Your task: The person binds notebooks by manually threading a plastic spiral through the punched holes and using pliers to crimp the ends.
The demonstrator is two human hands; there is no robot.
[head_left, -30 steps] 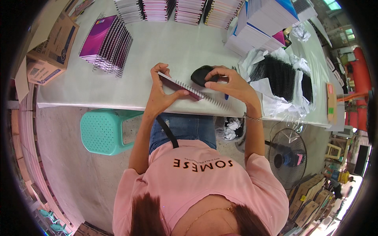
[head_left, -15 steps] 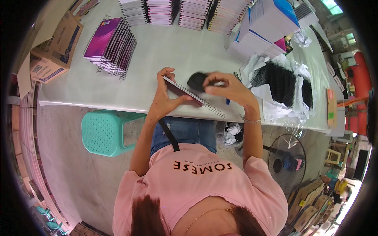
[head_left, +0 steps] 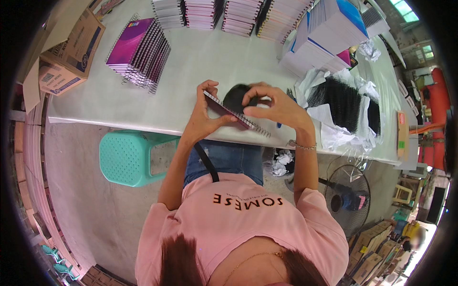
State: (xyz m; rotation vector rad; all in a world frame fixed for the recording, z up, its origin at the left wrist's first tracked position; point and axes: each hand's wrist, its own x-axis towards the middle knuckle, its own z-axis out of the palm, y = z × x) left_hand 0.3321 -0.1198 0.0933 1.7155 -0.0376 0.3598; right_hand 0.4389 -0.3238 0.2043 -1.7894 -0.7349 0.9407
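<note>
My left hand (head_left: 205,114) grips a small dark-covered notebook (head_left: 228,112) on edge above the table, its fingers behind and thumb in front. A thin wire coil (head_left: 261,131) runs along the notebook's holed edge and sticks out past its lower right end. In my right hand (head_left: 274,106) is a round black object (head_left: 235,98), blurred, with fingers and thumb curled at its right side. It lies against the coiled edge or just behind it; I cannot tell which. Part of a blue-handled tool (head_left: 279,126) shows below my right hand.
A stack of purple spiral notebooks (head_left: 138,52) stands at left by an open cardboard box (head_left: 71,52). Several notebook stacks (head_left: 205,14) line the back. Black coils (head_left: 341,102) lie on crumpled paper at right. A green stool (head_left: 125,157) and a fan (head_left: 347,193) stand below the table edge.
Less of the coil sticks out beyond the notebook's lower right end. The round black object has moved slightly down along the coiled edge with my right hand. My left hand keeps its hold.
</note>
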